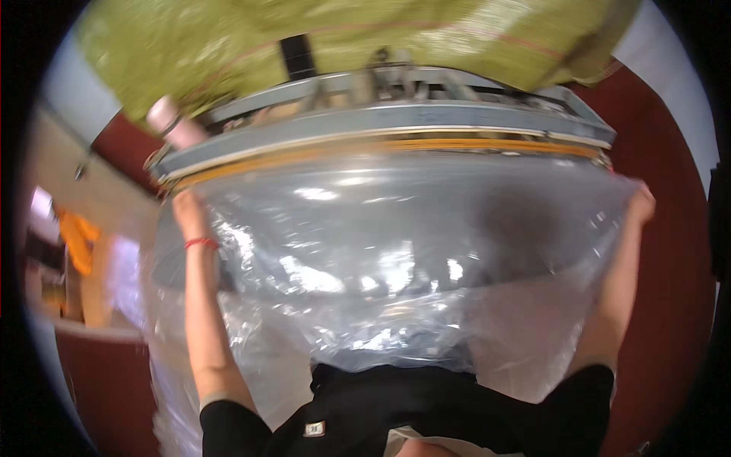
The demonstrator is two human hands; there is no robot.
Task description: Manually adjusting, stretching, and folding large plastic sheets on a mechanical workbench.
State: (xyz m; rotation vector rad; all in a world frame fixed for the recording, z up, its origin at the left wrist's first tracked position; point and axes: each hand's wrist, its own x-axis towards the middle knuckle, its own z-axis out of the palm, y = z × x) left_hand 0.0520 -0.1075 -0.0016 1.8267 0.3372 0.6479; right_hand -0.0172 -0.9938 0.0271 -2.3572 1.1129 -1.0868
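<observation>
A wide sheet of clear plastic film [381,228] stretches between my two hands and hangs down in wrinkles toward my body. Closed on its left far edge is my left hand [188,212], with a red band around the wrist. My right hand [642,202] pinches the right far corner, arm spread wide. The film's far edge lies along an orange strip [487,144] at the front of a long grey metal frame [381,118]. Whether the film's edge goes under the strip is blurred and I cannot tell.
Behind the frame spreads a shiny yellow-green sheet [426,38] with a black rectangular piece [297,57] at its lower edge. A pink cylinder [175,122] stands by the frame's left end. At far left an orange object [78,240] shows beside a pale panel.
</observation>
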